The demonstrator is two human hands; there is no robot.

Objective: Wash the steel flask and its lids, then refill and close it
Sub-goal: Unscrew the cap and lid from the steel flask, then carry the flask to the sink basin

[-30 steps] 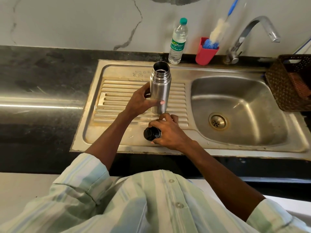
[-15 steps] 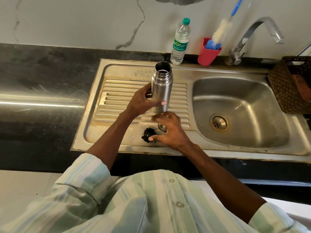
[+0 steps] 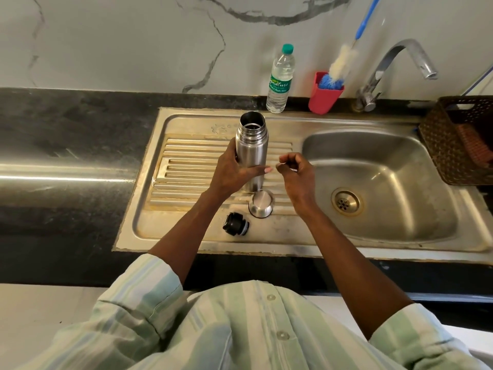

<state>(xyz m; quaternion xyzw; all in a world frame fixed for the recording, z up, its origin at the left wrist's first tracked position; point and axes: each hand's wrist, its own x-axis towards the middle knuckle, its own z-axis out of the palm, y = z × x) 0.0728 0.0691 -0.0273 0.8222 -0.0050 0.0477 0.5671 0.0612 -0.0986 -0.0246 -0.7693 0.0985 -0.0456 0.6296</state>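
The steel flask [image 3: 252,148] stands upright and uncapped on the ribbed drainboard [image 3: 186,166]. My left hand [image 3: 232,172] is wrapped around its lower body. Just in front of the flask the steel cup lid [image 3: 261,203] sits mouth down. The black inner stopper [image 3: 235,223] lies on its side nearer the front edge, left of the cup lid. My right hand [image 3: 296,173] hovers right of the flask, fingers loosely curled, holding nothing.
The sink basin [image 3: 400,188] with its drain [image 3: 345,202] lies to the right under the tap [image 3: 394,68]. At the back stand a water bottle [image 3: 280,80] and a red cup [image 3: 324,93] holding a bottle brush [image 3: 342,60]. A brown basket [image 3: 458,137] sits at far right.
My right hand has let go of the black stopper on the drainboard and risen beside the flask. The steel cup lid it covered now shows. My left hand keeps its hold.
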